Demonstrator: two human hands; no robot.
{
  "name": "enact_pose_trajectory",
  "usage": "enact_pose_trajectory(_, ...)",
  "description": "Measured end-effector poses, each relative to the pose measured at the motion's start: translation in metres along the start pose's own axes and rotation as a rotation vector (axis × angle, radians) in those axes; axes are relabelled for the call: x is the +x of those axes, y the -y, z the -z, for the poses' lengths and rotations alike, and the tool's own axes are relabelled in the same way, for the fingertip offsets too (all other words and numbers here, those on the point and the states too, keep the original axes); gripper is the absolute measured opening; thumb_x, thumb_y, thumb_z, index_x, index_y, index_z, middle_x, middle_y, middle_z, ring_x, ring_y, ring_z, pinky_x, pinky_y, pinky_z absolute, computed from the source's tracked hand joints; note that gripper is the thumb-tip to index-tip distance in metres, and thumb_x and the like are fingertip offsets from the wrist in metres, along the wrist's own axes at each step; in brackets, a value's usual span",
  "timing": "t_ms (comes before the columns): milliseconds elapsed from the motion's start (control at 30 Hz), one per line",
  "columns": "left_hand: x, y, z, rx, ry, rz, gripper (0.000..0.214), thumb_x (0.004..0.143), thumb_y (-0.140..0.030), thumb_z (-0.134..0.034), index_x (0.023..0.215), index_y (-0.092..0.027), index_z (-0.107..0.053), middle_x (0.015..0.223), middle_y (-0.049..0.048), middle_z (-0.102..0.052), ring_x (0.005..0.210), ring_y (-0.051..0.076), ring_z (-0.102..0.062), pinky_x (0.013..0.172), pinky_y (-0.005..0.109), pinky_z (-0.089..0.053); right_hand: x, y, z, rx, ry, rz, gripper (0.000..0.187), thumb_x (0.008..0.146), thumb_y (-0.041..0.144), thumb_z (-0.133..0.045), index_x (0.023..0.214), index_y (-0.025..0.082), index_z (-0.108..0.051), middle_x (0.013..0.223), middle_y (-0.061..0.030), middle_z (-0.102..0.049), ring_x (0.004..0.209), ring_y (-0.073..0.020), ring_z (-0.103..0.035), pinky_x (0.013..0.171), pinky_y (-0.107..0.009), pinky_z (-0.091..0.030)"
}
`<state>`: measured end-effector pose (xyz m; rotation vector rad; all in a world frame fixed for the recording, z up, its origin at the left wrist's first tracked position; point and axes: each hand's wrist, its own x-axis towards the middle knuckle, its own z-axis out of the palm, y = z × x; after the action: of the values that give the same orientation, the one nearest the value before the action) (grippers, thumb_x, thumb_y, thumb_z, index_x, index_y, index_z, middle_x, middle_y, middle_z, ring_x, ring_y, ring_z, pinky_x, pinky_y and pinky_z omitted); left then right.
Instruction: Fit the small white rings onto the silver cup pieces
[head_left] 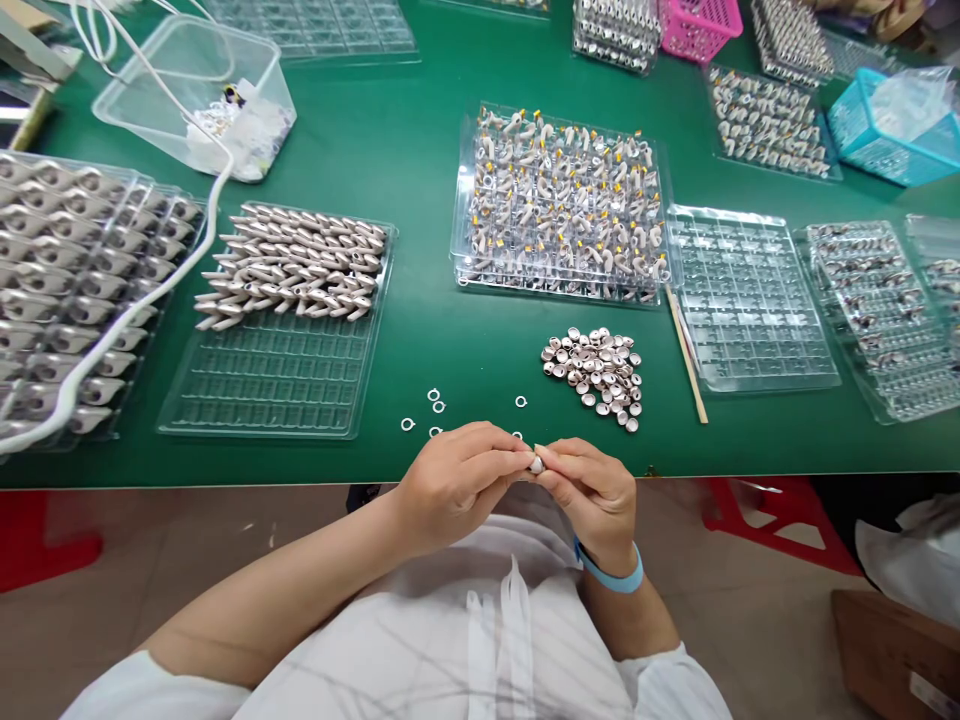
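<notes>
My left hand point(469, 477) and my right hand point(589, 492) meet at the table's front edge. Their fingertips pinch one small pale, shiny part point(537, 465) between them; most of it is covered, so its exact kind is unclear. Just beyond the fingers lie several small white rings with tabs, one ring point(520, 401) on its own and another ring point(407, 425) further left. A heap of small silvery domed caps point(600, 372) sits ahead of my right hand. To the left, a clear tray point(259, 385) holds rows of slim beige-grey pieces point(300, 262) in its far half.
Stacked clear trays of grey parts with orange bits point(562, 210) stand mid-table. A wooden stick point(686, 355) lies beside a clear compartment tray point(754, 300). At left are a white cable point(142, 310), a plastic tub point(187, 60) and a large parts tray point(67, 290). A blue basket point(892, 140) is far right.
</notes>
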<state>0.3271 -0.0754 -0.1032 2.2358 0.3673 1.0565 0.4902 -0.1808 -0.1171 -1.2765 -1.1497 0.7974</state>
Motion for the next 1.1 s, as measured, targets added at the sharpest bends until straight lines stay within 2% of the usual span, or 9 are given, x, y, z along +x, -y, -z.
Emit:
enact_pose_trajectory(500, 0.0041, -0.0051, 0.0009, -0.065, -0.049, 0.152, 0.008, 0.087, -0.01, -0.065, 0.089, -0.016, -0.068, 0.08, 0.004, -0.076, 0.074, 0.014, -0.073, 0.067, 0.02, -0.059, 0.0016, 0.0013, 0.002, -0.102, 0.03, 0.077, 0.032, 0.087, 0.013, -0.067, 0.113, 0.029, -0.074, 0.097, -0.0053, -0.075, 0.083, -0.0185, -0.071, 0.072, -0.031, -0.06)
enact_pose_trajectory(600, 0.0033, -0.0038, 0.0006, -0.055, -0.046, 0.133, 0.008, 0.087, -0.009, -0.064, 0.089, -0.016, -0.067, 0.081, 0.0043, -0.076, 0.074, 0.013, -0.073, 0.068, 0.021, -0.059, 0.0028, 0.0044, 0.0022, -0.128, 0.041, 0.089, 0.036, 0.087, 0.01, -0.066, 0.116, 0.03, -0.073, 0.098, -0.0048, -0.075, 0.084, -0.0176, -0.071, 0.072, -0.03, -0.06)
enact_pose_trajectory(767, 0.0, -0.0022, -0.0023, 0.004, -0.057, 0.057, 0.01, 0.087, -0.007, -0.064, 0.093, -0.015, -0.066, 0.084, 0.0058, -0.075, 0.076, 0.014, -0.071, 0.069, 0.023, -0.059, 0.0045, 0.0084, 0.0016, -0.141, 0.039, 0.073, 0.032, 0.088, 0.012, -0.065, 0.115, 0.027, -0.072, 0.097, -0.0065, -0.075, 0.084, -0.0183, -0.07, 0.071, -0.031, -0.059)
enact_pose_trajectory(967, -0.0012, -0.0031, -0.0052, 0.035, -0.065, 0.028, 0.012, 0.087, -0.007, -0.063, 0.096, -0.014, -0.065, 0.084, 0.0074, -0.074, 0.076, 0.015, -0.07, 0.069, 0.026, -0.059, 0.0066, 0.0081, -0.0012, -0.071, -0.014, 0.023, 0.027, 0.085, 0.011, -0.068, 0.105, 0.027, -0.075, 0.09, -0.0043, -0.075, 0.08, -0.0171, -0.069, 0.069, -0.029, -0.059)
enact_pose_trajectory(1100, 0.0005, -0.0036, -0.0049, 0.051, -0.051, 0.037, 0.01, 0.089, -0.008, -0.061, 0.094, -0.016, -0.065, 0.082, 0.0064, -0.074, 0.075, 0.015, -0.07, 0.068, 0.026, -0.06, 0.007, 0.0094, -0.0036, -0.142, -0.043, 0.054, 0.021, 0.084, 0.012, -0.069, 0.1, 0.024, -0.076, 0.087, -0.0055, -0.075, 0.076, -0.0174, -0.069, 0.065, -0.029, -0.059)
